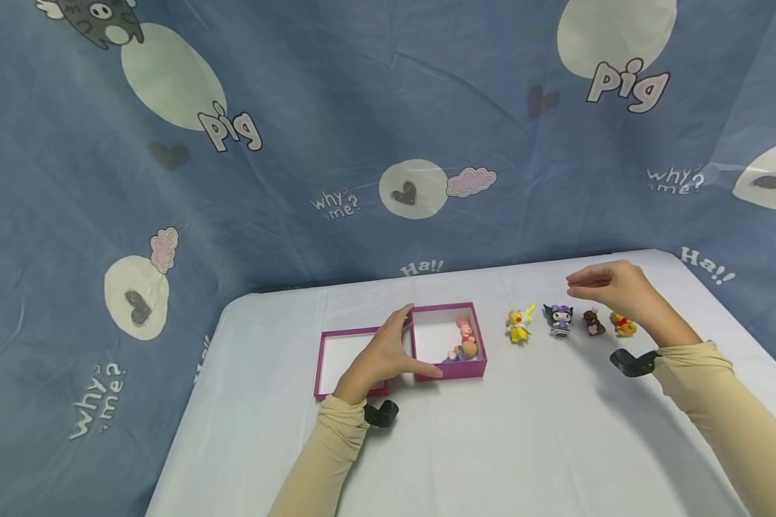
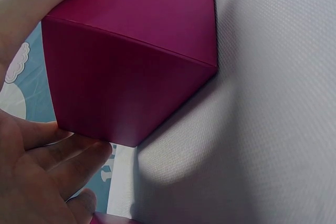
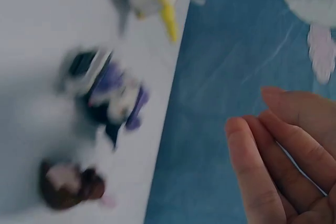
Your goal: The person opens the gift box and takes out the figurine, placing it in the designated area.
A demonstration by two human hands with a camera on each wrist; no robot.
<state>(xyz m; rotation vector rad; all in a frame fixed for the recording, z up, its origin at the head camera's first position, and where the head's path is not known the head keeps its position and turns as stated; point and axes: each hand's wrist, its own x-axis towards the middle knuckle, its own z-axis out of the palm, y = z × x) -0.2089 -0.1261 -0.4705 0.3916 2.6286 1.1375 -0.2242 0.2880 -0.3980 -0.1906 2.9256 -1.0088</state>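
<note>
Magenta box [image 1: 449, 370] in left hand [image 1: 381, 357]

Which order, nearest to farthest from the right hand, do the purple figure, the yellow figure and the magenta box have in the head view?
Measured from the right hand:
1. The purple figure, just below the fingertips.
2. The yellow figure, one place further left in the row.
3. The magenta box, left of all the figures, gripped by the left hand.

Bare table [image 1: 543, 431] lies open in front of the box [image 1: 449, 370]; four figures [image 1: 561, 320] line its right, lid [image 1: 336, 359] blocks left.
</note>
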